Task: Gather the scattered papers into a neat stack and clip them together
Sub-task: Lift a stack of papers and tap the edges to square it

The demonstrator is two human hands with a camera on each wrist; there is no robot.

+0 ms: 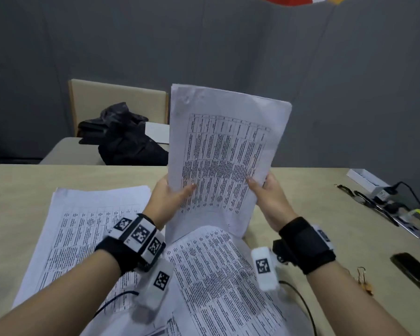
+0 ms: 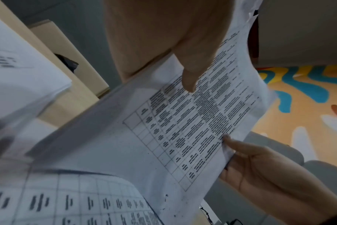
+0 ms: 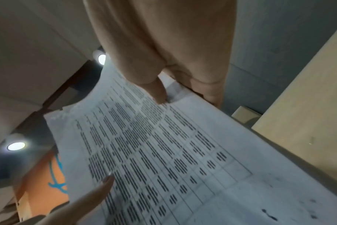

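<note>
Both hands hold a bundle of printed sheets (image 1: 224, 151) upright above the table, its lower edge near the papers lying below. My left hand (image 1: 172, 192) grips its left edge, thumb on the printed face. My right hand (image 1: 267, 190) grips the right edge the same way. The left wrist view shows the same bundle (image 2: 183, 129) with my left thumb (image 2: 190, 76) on it; the right wrist view shows the sheets (image 3: 164, 152) under my right thumb (image 3: 158, 91). More printed papers lie flat at the left (image 1: 83, 229) and in front of me (image 1: 223, 282). A gold binder clip (image 1: 363, 277) lies at the right.
The beige table (image 1: 313, 197) carries a black phone (image 1: 415, 272), a white box (image 1: 366, 178), cables and black-handled tools (image 1: 374, 204) along the right side. A chair (image 1: 117, 100) with a black bag (image 1: 126, 137) stands behind the table. A grey wall is beyond.
</note>
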